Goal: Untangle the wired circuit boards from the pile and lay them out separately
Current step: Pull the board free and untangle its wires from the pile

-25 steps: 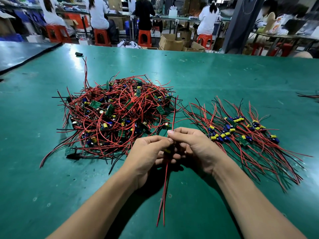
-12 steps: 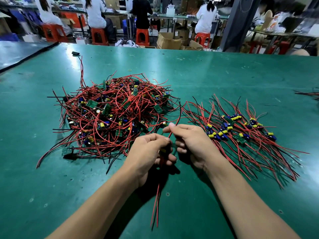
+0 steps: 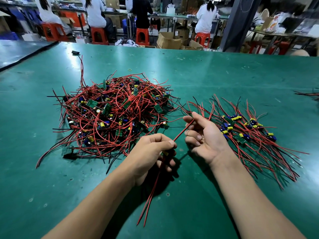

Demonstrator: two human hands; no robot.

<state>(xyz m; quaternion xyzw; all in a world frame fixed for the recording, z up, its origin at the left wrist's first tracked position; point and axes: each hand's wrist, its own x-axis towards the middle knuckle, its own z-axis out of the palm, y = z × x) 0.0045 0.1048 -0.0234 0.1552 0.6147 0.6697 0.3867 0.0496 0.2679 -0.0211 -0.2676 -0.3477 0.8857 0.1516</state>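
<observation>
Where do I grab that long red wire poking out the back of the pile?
Probably pinch the wire on its lone stretch beyond the pile, coming from above on the far side. There it runs clear of the tangle, with nothing crossing it.

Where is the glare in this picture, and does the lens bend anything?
Head view: glare whitens the green table far left, beside a small black part; head view: the wide lens curves the table's far edge; head view: a soft shadow lies under the left hand, which grips red wires; the tangled pile is sharp.
</observation>
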